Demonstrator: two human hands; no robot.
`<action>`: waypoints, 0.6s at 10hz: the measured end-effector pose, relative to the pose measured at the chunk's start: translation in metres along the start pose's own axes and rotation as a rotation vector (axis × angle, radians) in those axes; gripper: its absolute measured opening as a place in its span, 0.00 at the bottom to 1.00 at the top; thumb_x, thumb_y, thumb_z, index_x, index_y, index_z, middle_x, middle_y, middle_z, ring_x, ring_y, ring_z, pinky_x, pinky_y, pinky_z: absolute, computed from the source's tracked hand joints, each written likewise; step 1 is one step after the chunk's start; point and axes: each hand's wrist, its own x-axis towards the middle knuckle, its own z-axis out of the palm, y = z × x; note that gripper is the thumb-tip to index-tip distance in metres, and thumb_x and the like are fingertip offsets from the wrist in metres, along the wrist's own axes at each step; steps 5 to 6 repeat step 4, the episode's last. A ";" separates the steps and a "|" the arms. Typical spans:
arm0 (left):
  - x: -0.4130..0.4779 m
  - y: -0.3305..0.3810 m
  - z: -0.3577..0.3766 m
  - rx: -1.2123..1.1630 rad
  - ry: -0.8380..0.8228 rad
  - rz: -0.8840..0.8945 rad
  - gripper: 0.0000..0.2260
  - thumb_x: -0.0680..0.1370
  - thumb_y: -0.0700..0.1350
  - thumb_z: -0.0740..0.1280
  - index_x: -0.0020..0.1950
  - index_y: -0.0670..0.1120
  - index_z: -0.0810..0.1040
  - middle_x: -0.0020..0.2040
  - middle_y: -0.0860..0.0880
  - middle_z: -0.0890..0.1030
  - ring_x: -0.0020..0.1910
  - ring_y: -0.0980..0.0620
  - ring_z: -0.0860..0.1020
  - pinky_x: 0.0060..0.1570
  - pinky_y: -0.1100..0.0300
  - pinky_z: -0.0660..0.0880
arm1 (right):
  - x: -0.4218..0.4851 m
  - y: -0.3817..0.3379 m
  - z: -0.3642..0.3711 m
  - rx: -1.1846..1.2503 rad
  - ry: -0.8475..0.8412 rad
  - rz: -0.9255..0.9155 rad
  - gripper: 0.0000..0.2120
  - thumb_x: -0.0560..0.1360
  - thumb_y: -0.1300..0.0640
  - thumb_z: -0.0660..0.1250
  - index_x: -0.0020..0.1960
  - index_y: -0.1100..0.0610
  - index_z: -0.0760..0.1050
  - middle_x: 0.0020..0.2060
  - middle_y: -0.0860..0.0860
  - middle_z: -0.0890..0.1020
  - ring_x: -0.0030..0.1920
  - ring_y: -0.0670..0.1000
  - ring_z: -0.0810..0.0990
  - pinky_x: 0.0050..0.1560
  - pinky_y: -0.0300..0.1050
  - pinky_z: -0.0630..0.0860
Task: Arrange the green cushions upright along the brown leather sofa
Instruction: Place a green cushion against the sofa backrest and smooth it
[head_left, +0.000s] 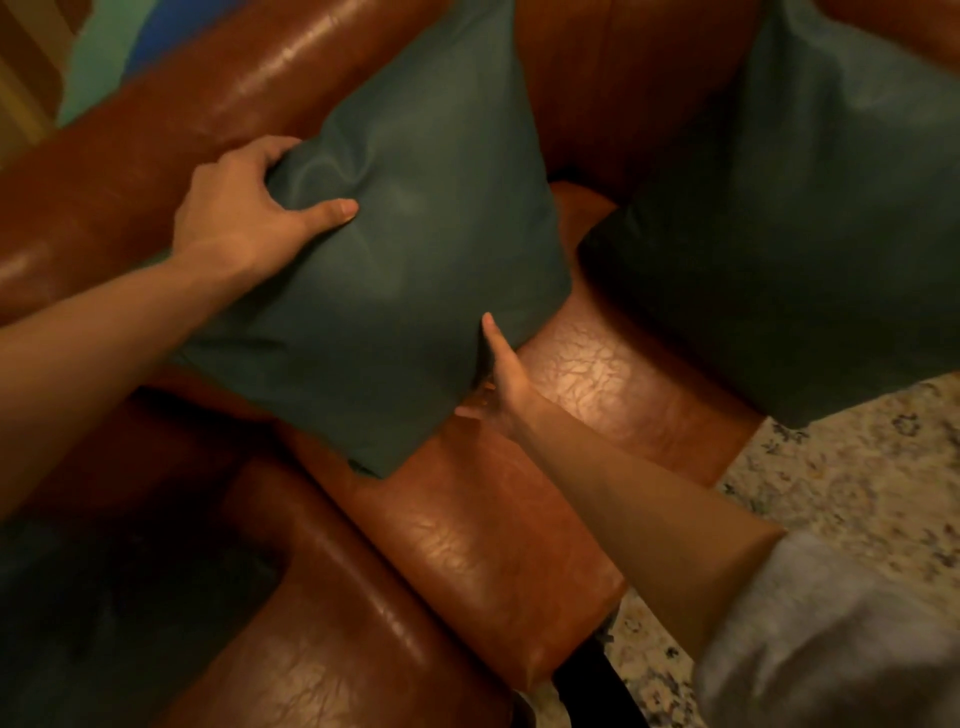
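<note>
A dark green cushion (415, 249) leans tilted in the corner of the brown leather sofa (498, 530), against the armrest and backrest. My left hand (244, 208) grips its upper left corner, thumb pressed into the fabric. My right hand (498, 379) holds its lower right edge, fingers tucked under it and thumb on top. A second green cushion (810, 228) stands against the backrest to the right, its lower corner hanging over the seat's front edge.
The sofa's rounded armrest (332, 613) runs along the lower left. A pale patterned carpet (852, 483) lies in front of the seat at the right. A turquoise wall (98, 57) shows behind the sofa at the top left.
</note>
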 end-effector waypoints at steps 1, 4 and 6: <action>-0.009 -0.002 0.004 0.041 -0.001 0.009 0.35 0.65 0.69 0.68 0.68 0.57 0.70 0.66 0.47 0.77 0.65 0.42 0.75 0.64 0.47 0.72 | -0.003 -0.005 -0.006 -0.121 -0.007 0.031 0.47 0.59 0.24 0.67 0.71 0.49 0.68 0.63 0.50 0.76 0.58 0.57 0.78 0.48 0.55 0.77; -0.008 -0.003 -0.003 0.082 -0.026 0.071 0.41 0.64 0.73 0.64 0.71 0.52 0.67 0.68 0.44 0.73 0.67 0.43 0.71 0.67 0.46 0.68 | -0.001 -0.013 -0.025 -0.264 0.098 -0.086 0.29 0.71 0.37 0.69 0.67 0.51 0.70 0.49 0.47 0.77 0.45 0.51 0.77 0.40 0.47 0.76; -0.008 -0.003 -0.003 0.082 -0.026 0.071 0.41 0.64 0.73 0.64 0.71 0.52 0.67 0.68 0.44 0.73 0.67 0.43 0.71 0.67 0.46 0.68 | -0.001 -0.013 -0.025 -0.264 0.098 -0.086 0.29 0.71 0.37 0.69 0.67 0.51 0.70 0.49 0.47 0.77 0.45 0.51 0.77 0.40 0.47 0.76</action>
